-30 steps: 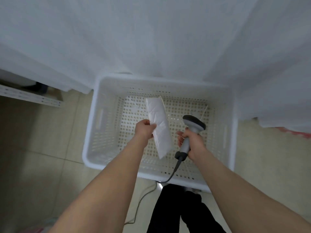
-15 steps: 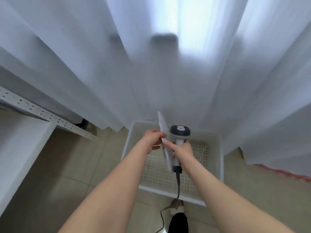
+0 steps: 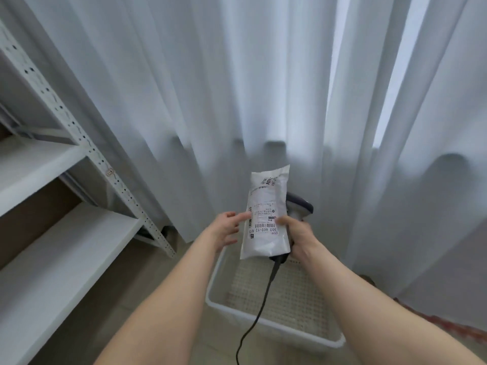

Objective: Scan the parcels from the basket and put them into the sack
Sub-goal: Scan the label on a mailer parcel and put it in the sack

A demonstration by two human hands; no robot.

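Head view: a white mailer parcel (image 3: 263, 245) is held upright above the perforated basket (image 3: 276, 329), well clear of its bottom. Its shipping label (image 3: 263, 216) is turned toward the camera, apparently so that the barcode can be found before scanning. The parcel is pinned by the thumb of the right hand (image 3: 301, 235) against the handle of a handheld scanner (image 3: 300, 206), round which that hand's other fingers are curled. One hand is thus made to carry both items. The scanner's dark head is seen jutting out just behind the parcel's right edge. Since the label is faced away from it, a scan is judged not yet possible in this pose.

The left hand (image 3: 224, 230) is kept beside the parcel's left edge, its fingers (image 3: 241, 216) loosely extended and apart. One fingertip is laid against that edge, seemingly to steady or turn the packet; nothing is gripped by this hand. The scanner's black cable (image 3: 259, 309) is left hanging across the basket's near rim.

In the visible part of the basket only the holed bottom is shown and no further parcels can be made out, though its far end is hidden behind the parcel and hands. The sack is not in view. Grey metal shelving (image 3: 79, 143) is seen at left, with pale curtains (image 3: 210, 88) behind.
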